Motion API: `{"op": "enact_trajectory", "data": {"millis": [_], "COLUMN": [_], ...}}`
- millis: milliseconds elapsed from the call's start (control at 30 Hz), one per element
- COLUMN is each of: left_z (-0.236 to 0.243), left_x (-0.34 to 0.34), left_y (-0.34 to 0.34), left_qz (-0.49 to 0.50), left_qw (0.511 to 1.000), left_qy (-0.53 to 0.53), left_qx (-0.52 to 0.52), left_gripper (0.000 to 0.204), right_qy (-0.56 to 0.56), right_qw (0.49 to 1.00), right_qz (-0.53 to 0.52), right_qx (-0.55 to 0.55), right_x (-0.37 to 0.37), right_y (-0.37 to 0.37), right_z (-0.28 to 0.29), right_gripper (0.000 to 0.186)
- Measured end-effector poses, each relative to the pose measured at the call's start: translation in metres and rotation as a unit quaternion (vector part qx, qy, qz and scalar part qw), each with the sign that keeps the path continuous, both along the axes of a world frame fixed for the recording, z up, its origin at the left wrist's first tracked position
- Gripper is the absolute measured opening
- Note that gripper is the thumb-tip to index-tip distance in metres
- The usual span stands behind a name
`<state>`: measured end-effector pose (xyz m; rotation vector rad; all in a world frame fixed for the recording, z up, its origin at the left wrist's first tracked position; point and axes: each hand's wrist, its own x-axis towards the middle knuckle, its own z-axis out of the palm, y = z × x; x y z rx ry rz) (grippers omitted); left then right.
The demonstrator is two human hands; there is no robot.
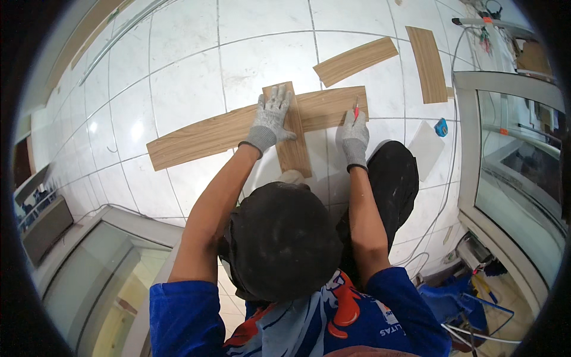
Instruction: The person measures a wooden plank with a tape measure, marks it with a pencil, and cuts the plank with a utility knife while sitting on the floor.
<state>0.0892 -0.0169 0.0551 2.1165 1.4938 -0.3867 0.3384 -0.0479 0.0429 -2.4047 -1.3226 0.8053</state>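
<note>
A long wood-grain plank (199, 135) lies across the white tiled floor. A shorter wood-grain plank (293, 156) rests crosswise on top of it. My left hand (269, 122), in a grey glove, lies on the short plank with its fingers stretched and thumb spread. Close to the long plank's right end is my right hand (355, 140), gloved too and closed on a slim red pencil-like tool (356, 112). The tool points up and away from me over the plank; its exact kind is too small to make out.
Two loose plank pieces (357, 60) (427, 65) lie beyond and to the right. A blue tape measure (441, 127) sits beside a white sheet (426, 149). Framed glass panels (517, 160) (101, 285) stand on both sides, and a grey cable (450, 172) runs along the right. A black cap (285, 241) hides some floor.
</note>
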Motion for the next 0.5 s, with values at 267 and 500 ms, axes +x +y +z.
{"op": "enact_trajectory", "data": {"millis": [267,500], "left_z": [0.005,-0.056], "left_x": [0.031,0.016], "left_y": [0.003,-0.040], "left_qz": [-0.048,-0.039], "left_qw": [0.987,0.989], "left_qy": [0.155,0.054], "left_qx": [-0.008,0.134], "left_gripper": [0.120,0.103], "right_qy": [-0.028,-0.045], "right_qw": [0.963,0.961], "right_qz": [0.257,0.269], "right_qx": [-0.071,-0.034], "right_x": [-0.074,-0.098], "right_y": [0.009,0.008], "right_z": [0.029,0.027], "right_gripper": [0.029,0.032]}}
